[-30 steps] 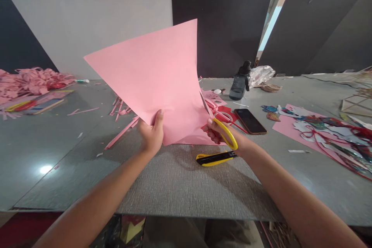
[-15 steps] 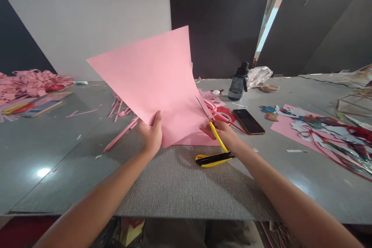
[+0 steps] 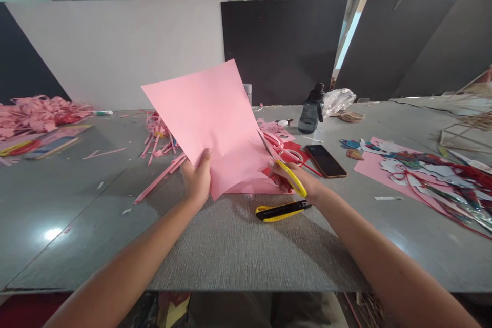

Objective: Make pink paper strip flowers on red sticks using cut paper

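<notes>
A large pink paper sheet (image 3: 209, 120) stands tilted above the grey table (image 3: 238, 246). My left hand (image 3: 197, 180) pinches its lower corner, thumb on the front face. My right hand (image 3: 292, 180) is closed around the yellow handles of a pair of scissors (image 3: 282, 164), whose blades meet the sheet's right edge. Directly below my right hand a yellow and black utility knife (image 3: 282, 210) lies flat on the table.
A black phone (image 3: 326, 160), red-handled scissors (image 3: 286, 151) and red paper lie just right of the sheet. A dark water bottle (image 3: 312, 109) stands behind them. Pink paper strips (image 3: 159, 156) are scattered left; colourful cut-outs (image 3: 426, 169) cover the right side.
The pink sheet has dropped lower and swung to the right, and it now looks narrower. Both hands stay in nearly the same spots; the scissors remain at the sheet's right edge.
</notes>
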`<move>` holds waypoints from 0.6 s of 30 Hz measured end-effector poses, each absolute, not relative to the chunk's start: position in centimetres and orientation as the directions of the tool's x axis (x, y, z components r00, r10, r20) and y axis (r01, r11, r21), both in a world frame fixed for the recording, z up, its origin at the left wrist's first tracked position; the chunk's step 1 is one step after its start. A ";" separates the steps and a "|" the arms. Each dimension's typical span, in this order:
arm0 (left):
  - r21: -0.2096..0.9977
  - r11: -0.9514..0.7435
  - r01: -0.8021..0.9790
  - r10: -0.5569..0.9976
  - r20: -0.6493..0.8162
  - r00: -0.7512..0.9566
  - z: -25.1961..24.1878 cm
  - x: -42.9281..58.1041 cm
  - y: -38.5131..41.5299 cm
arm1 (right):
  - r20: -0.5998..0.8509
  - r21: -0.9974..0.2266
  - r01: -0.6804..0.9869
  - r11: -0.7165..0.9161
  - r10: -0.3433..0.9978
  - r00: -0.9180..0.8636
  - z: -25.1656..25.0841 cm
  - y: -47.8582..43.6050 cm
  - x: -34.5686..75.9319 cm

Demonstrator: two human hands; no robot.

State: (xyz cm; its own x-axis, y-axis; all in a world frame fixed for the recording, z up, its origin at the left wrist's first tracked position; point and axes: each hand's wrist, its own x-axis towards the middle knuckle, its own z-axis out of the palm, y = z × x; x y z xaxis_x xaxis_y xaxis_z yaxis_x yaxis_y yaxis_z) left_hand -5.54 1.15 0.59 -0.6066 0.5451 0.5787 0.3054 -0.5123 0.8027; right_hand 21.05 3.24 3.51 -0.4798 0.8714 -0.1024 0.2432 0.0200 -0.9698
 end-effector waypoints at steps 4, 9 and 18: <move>0.790 -0.514 0.335 0.523 0.598 -0.607 1.0 -5.0 0.5 | -0.154 -0.977 0.207 -0.049 0.833 -0.532 3.7 3.4 21.5; 0.792 -0.518 0.323 0.518 0.591 -0.618 1.4 -4.6 0.1 | -0.166 -0.979 0.190 -0.069 0.808 -0.565 3.7 3.6 21.9; 0.791 -0.479 0.381 0.520 0.605 -0.603 0.2 -5.5 1.0 | -0.084 -0.982 0.188 0.017 0.851 -0.518 4.0 3.1 21.4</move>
